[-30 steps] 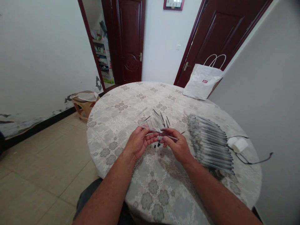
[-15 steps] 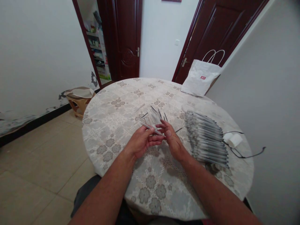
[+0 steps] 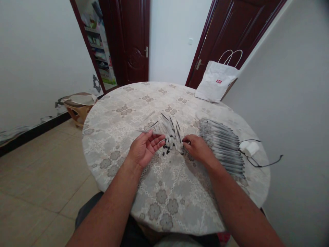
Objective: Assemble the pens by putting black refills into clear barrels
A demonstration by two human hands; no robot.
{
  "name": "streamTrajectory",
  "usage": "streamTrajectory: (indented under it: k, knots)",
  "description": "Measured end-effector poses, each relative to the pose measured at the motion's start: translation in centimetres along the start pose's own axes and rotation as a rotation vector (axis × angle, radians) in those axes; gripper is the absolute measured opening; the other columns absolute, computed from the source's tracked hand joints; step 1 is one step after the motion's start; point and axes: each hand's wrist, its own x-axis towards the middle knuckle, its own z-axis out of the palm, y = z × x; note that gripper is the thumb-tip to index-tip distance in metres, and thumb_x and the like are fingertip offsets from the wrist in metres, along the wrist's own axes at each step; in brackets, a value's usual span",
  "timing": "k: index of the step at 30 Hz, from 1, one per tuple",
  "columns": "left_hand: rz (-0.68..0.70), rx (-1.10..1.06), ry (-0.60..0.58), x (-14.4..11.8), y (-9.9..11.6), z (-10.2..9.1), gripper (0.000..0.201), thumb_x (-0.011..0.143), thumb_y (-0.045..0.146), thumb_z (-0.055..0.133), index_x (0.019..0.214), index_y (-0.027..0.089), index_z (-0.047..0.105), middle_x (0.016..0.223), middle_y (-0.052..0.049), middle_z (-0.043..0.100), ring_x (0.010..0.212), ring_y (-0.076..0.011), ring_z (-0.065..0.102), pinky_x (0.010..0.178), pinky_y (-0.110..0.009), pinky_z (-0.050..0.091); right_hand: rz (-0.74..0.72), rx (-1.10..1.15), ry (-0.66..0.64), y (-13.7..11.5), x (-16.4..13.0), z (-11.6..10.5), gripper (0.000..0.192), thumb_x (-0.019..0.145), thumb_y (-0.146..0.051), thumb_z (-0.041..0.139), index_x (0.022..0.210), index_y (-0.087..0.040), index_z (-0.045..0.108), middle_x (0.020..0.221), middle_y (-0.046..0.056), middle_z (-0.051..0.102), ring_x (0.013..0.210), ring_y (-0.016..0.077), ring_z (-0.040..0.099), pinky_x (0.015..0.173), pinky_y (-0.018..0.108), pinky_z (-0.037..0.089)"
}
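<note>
My left hand (image 3: 146,147) pinches a thin, translucent pen barrel (image 3: 157,132) between thumb and forefinger, its other fingers half curled, palm up. Several small black plugs (image 3: 167,148) lie just right of those fingers. Beyond them is a loose pile of clear pen barrels (image 3: 166,126), with thin black refills (image 3: 178,129) among it. My right hand (image 3: 196,147) is at the right side of this pile, low over the cloth. Its thumb and fingertips are drawn together; whatever is between them is too small to make out.
A thick stack of grey pens (image 3: 227,145) lies right of my right hand. Behind it are eyeglasses (image 3: 259,165) and a white wad (image 3: 250,148). A white paper bag (image 3: 217,82) stands at the far right edge of the round, cloth-covered table (image 3: 108,127). A wooden stool (image 3: 78,106) stands left.
My hands, close together around the pen barrel before, have come apart. The right hand has moved right and down to the pile's edge; the left keeps the barrel. The view has shifted slightly.
</note>
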Motion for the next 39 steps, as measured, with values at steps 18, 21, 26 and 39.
streamTrajectory:
  k: [18, 21, 26, 39]
  knots:
    - [0.088, 0.063, -0.007, 0.0, 0.0, -0.2, 0.009, 0.09, 0.016, 0.064, 0.086, 0.015, 0.056, 0.086, -0.009, 0.074, 0.087, -0.0254, 0.077, 0.075, -0.037, 0.063, -0.016, -0.105, -0.132, -1.6, -0.8, -0.1, 0.025, 0.093, -0.021, 0.057, 0.11, -0.021, 0.074, 0.108, 0.011, 0.073, 0.1, 0.024, 0.067, 0.088, 0.031, 0.045]
    - [0.092, 0.076, -0.009, 0.0, -0.1, -0.2, 0.01, 0.089, 0.017, 0.066, 0.087, 0.016, 0.056, 0.087, -0.009, 0.074, 0.088, -0.0253, 0.077, 0.075, -0.037, 0.063, -0.083, -0.065, -0.142, -3.1, -0.9, 0.3, 0.024, 0.094, -0.021, 0.057, 0.111, -0.021, 0.073, 0.108, 0.009, 0.073, 0.1, 0.0224, 0.066, 0.089, 0.03, 0.045]
    - [0.098, 0.093, -0.01, 0.1, -0.2, -0.3, 0.014, 0.088, 0.02, 0.069, 0.088, 0.016, 0.055, 0.088, -0.009, 0.074, 0.088, -0.0253, 0.077, 0.075, -0.037, 0.063, -0.151, -0.064, -0.166, -4.6, -1.2, 1.3, 0.028, 0.097, -0.021, 0.053, 0.12, -0.023, 0.069, 0.111, 0.008, 0.069, 0.102, 0.0201, 0.065, 0.087, 0.027, 0.045]
    - [0.099, 0.157, -0.018, -0.1, -0.3, -0.3, 0.019, 0.088, 0.023, 0.071, 0.092, 0.017, 0.054, 0.09, -0.008, 0.074, 0.086, -0.0248, 0.077, 0.072, -0.034, 0.063, -0.101, -0.128, -0.184, -5.9, -0.9, 3.0, 0.021, 0.1, -0.027, 0.051, 0.112, -0.02, 0.065, 0.109, 0.01, 0.068, 0.095, 0.0213, 0.065, 0.078, 0.029, 0.045]
